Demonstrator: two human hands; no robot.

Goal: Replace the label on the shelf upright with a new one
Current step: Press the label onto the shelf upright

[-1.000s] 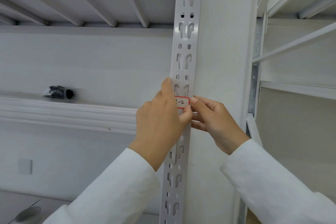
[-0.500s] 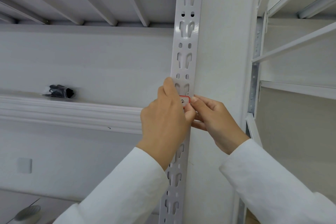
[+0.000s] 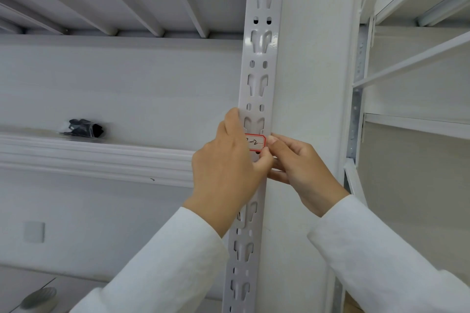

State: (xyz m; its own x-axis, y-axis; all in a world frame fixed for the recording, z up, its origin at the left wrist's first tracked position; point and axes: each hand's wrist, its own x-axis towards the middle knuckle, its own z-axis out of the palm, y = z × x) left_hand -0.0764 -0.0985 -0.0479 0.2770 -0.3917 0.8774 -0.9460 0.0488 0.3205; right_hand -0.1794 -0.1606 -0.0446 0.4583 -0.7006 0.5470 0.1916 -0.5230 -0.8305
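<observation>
Red-bordered label (image 3: 255, 143) on slotted shelf upright (image 3: 262, 58) — between both hands, left hand (image 3: 226, 170) thumb and fingers pinching it, right hand (image 3: 302, 170) fingertip touching its right edge — fingers curled.

A black bundle (image 3: 82, 128) lies on the white ledge (image 3: 101, 157).

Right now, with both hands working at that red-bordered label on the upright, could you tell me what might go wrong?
1. The label lies over the slotted face of the upright; pressed or peeled there, it may crease or tear at a cut-out.
2. The left hand hides the label's left part, so a skewed or lifted edge could go unnoticed.
3. The right hand works only at the right edge, so a pull could rip off just a corner.
</observation>
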